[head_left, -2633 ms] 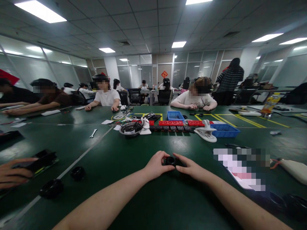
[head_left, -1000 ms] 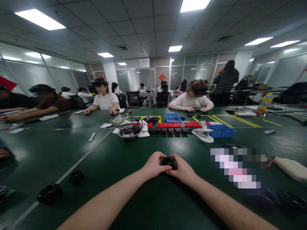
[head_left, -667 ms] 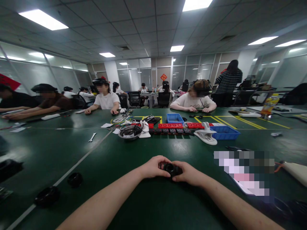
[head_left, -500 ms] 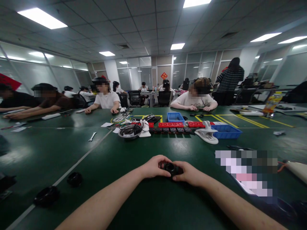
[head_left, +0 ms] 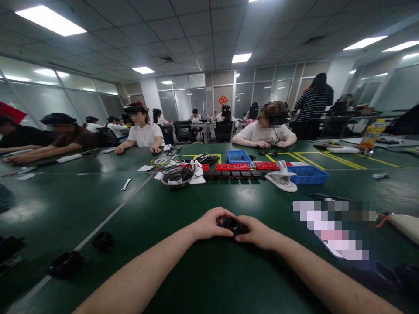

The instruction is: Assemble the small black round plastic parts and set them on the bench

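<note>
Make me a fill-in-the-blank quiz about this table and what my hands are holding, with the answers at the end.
The left hand and right hand hold a part coloured ____. The bare tabletop is ____. The metal tool lying left of the bowl is a ____. The bin just right of the white clamp is ____.

Missing words: black; green; wrench; blue.

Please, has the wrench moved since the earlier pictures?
No: the wrench keeps the same place left of the pale line on the green table.

Green table [head_left: 183, 274], wrench [head_left: 126, 185], blue bins [head_left: 307, 175], white clip [head_left: 282, 178]
</note>
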Demonstrator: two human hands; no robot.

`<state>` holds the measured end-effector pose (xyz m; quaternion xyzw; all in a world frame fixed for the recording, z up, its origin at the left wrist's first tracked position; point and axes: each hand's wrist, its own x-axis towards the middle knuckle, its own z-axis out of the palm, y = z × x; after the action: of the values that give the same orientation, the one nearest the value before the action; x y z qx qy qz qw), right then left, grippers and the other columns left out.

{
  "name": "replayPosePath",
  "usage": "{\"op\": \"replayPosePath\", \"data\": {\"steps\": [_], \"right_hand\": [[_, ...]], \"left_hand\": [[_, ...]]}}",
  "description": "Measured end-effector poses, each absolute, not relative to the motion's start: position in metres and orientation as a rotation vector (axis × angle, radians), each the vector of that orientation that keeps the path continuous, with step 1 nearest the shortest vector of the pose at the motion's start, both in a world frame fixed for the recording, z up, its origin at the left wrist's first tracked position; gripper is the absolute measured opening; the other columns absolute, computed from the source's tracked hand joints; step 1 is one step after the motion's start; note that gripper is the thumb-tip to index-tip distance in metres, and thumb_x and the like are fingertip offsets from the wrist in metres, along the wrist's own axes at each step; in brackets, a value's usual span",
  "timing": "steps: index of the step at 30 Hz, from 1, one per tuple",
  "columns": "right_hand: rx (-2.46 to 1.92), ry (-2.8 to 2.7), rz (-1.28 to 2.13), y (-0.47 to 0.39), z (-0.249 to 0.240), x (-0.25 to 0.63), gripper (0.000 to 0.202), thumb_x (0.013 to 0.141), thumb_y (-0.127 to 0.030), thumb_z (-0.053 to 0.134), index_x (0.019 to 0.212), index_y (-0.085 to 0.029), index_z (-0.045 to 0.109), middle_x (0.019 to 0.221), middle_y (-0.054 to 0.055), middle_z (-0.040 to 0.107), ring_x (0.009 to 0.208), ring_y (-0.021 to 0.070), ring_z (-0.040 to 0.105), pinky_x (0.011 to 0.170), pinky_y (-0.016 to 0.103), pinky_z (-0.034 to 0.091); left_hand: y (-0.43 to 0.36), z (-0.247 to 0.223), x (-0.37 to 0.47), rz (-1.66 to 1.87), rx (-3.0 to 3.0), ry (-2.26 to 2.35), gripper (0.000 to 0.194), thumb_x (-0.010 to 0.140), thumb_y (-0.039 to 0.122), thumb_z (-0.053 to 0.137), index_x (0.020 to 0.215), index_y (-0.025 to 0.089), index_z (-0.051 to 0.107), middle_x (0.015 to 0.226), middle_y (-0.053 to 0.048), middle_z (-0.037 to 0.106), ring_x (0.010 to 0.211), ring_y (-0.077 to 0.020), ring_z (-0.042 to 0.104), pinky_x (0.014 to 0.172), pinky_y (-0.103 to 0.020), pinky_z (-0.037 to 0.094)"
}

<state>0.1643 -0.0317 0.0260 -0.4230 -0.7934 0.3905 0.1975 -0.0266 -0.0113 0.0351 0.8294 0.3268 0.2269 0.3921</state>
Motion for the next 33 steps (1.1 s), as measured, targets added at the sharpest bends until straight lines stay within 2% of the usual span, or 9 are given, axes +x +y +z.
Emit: {"op": "replayPosePath", "data": {"steps": [7,13,18,23,26,28,31,33], "right_hand": [[-1.226,-2.215,1.062,-0.027,0.019,0.165,0.032,0.06,-0.025,0.064,0.089,-0.017,0.053,0.08,0.0,0.056,0.071,0.0146,0.05,0.06,0.023,0.037],[-1.378,-2.216,0.797,-0.03,0.017,0.162,0.029,0.055,-0.031,0.067,0.075,-0.016,0.051,0.071,-0.001,0.052,0.064,0.0125,0.047,0.051,0.02,0.031],[-1.626,-2.103,0.498,-0.041,0.011,0.149,0.031,0.057,-0.041,0.063,0.07,-0.017,0.047,0.072,0.001,0.052,0.062,0.0133,0.047,0.049,0.021,0.028],[-1.754,-2.045,0.305,-0.047,0.011,0.138,0.027,0.061,-0.037,0.059,0.075,-0.017,0.048,0.078,0.004,0.053,0.065,0.0148,0.05,0.05,0.022,0.029],[-1.684,-2.073,0.379,-0.047,0.015,0.142,0.036,0.059,-0.043,0.06,0.08,-0.016,0.05,0.08,0.005,0.054,0.069,0.017,0.051,0.055,0.025,0.034],[-1.56,-2.105,0.513,-0.045,0.017,0.148,0.046,0.056,-0.044,0.063,0.091,-0.017,0.051,0.087,0.006,0.055,0.076,0.019,0.052,0.061,0.027,0.037],[-1.318,-2.169,0.758,-0.042,0.021,0.16,0.062,0.054,-0.039,0.066,0.109,-0.019,0.045,0.101,0.006,0.053,0.09,0.0209,0.049,0.074,0.03,0.037],[-1.236,-2.216,0.898,-0.04,0.023,0.165,0.059,0.055,-0.035,0.067,0.108,-0.019,0.047,0.102,0.005,0.053,0.091,0.0209,0.049,0.076,0.031,0.037]], "left_hand": [[-0.014,0.033,-0.023,0.614,2.085,0.904,0.044,0.054,0.033,0.068,0.095,0.019,0.056,0.081,0.0,0.048,0.063,-0.0086,0.039,0.055,-0.019,0.032],[-0.024,0.027,-0.014,0.71,1.94,1.067,0.047,0.051,0.035,0.069,0.09,0.015,0.054,0.076,0.001,0.047,0.056,-0.0065,0.036,0.049,-0.018,0.029],[-0.032,0.019,-0.004,0.89,1.884,1.279,0.042,0.051,0.033,0.07,0.085,0.015,0.053,0.081,-0.002,0.051,0.065,-0.0108,0.045,0.056,-0.021,0.034],[-0.032,0.013,0.001,0.954,1.892,1.413,0.041,0.049,0.033,0.071,0.081,0.016,0.053,0.08,-0.002,0.053,0.07,-0.0139,0.048,0.059,-0.023,0.035],[-0.03,0.015,-0.002,0.958,1.905,1.366,0.039,0.051,0.033,0.07,0.081,0.016,0.053,0.08,-0.002,0.052,0.068,-0.0127,0.048,0.058,-0.022,0.035],[-0.027,0.017,-0.008,0.907,1.907,1.259,0.039,0.052,0.033,0.069,0.083,0.015,0.052,0.079,-0.001,0.052,0.063,-0.0101,0.046,0.055,-0.021,0.034],[-0.02,0.023,-0.016,0.707,1.845,1.022,0.044,0.052,0.032,0.069,0.089,0.014,0.051,0.071,0.001,0.05,0.053,-0.0062,0.041,0.049,-0.018,0.031],[-0.017,0.027,-0.021,0.581,1.798,0.897,0.048,0.052,0.031,0.069,0.093,0.014,0.05,0.066,0.003,0.048,0.052,-0.0054,0.04,0.048,-0.018,0.03]]}}
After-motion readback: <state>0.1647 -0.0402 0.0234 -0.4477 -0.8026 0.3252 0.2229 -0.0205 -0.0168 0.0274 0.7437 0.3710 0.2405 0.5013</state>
